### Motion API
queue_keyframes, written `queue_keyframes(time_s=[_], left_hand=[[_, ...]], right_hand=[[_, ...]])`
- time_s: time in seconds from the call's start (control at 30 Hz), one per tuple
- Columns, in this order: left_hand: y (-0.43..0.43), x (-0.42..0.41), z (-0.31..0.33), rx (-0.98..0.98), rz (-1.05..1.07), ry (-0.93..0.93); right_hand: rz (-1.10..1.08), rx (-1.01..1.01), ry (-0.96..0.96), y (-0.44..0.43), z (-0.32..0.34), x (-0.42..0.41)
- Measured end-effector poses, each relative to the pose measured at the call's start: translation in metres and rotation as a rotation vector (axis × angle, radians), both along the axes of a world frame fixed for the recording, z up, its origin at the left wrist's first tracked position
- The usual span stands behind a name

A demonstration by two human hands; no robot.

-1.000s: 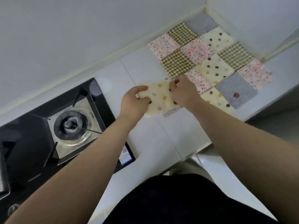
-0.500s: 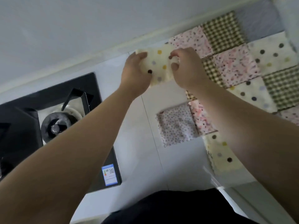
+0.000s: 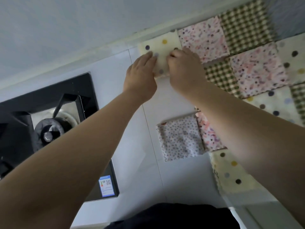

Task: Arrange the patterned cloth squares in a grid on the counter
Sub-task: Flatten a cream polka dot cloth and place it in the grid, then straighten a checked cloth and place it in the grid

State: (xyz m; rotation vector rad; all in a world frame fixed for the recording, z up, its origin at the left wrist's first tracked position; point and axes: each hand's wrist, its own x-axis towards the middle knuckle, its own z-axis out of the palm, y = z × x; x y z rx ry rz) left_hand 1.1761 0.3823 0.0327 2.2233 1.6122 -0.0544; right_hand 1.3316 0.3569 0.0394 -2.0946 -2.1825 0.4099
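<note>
A cream polka-dot cloth square lies against the back wall, left of a pink floral square. My left hand holds its left side with the fingers laid on top. My right hand pinches its right side with curled fingers. The near edge of the cloth looks slightly lifted. To the right, the grid of laid squares holds green gingham, pink floral and cream dotted pieces. A grey small-dot square lies alone nearer to me, beside a pink floral square partly hidden by my right arm.
A black gas hob with a burner sits to the left, a label on its near corner. White counter runs between the hob and the cloths. Another cream dotted square lies by the counter's near right edge.
Both hands carried the cream polka-dot square from the middle of the counter away from me and set it down against the wall, left of the pink floral square.
</note>
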Motion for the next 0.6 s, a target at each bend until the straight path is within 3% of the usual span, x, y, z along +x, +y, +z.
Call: queue_keyframes(time_s=[0.3,0.6], left_hand=[[-0.02,-0.009,0.02,-0.031,0.031,-0.043],[-0.124,-0.054,0.059,-0.057,0.267,-0.247]], right_hand=[[-0.05,0.086,0.071,-0.019,0.008,-0.01],[-0.315,0.058,0.518,-0.112,0.023,-0.07]])
